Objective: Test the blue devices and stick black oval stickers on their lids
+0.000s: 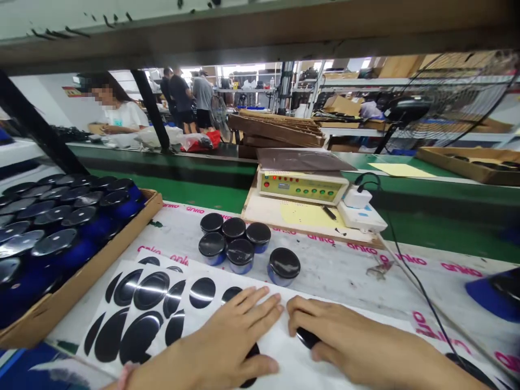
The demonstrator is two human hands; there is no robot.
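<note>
My left hand (231, 338) lies flat on a white sheet of glossy black oval stickers (140, 319), fingers spread, with one black oval showing beneath its heel. My right hand (349, 338) sits curled at the sheet's right side around a small black glossy piece (306, 337), mostly hidden by the fingers. Just beyond my fingertips stands a blue jar with a black lid (284, 266). Behind it, a close group of similar jars (233, 244) stands on the white, pink-lettered bench mat (337, 271). A cardboard tray (81, 276) at the left holds several more.
A beige control box with red and green buttons (303, 188) and a white power strip (361, 216) stand behind the jars. A black cable (422, 295) crosses the mat's right side. Beyond the green conveyor (162, 181), a co-worker (122, 114) handles items.
</note>
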